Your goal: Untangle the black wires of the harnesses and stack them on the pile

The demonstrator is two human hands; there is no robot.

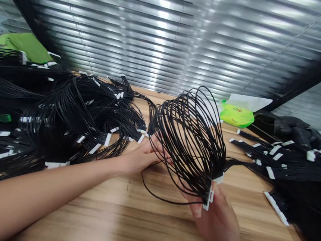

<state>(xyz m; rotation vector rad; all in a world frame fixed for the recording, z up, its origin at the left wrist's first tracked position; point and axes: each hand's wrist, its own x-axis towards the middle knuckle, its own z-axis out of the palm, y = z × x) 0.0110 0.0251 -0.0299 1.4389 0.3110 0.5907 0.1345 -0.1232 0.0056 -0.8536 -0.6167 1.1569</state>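
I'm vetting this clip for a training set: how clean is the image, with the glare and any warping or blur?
In the head view, bright glare streaks across the metal window blinds, and a softer sheen lies on the wooden tabletop. The wide lens tilts and bows the scene. The black wire loops look fairly sharp, with no obvious motion blur, while the bottom edge crops the right hand.

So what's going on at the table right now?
A person is holding up a looped bundle of black wires by its white ends in the right hand. The left hand touches the loops from the side. More black wires with white tags lie heaped on the wooden table, on both sides of the hands.
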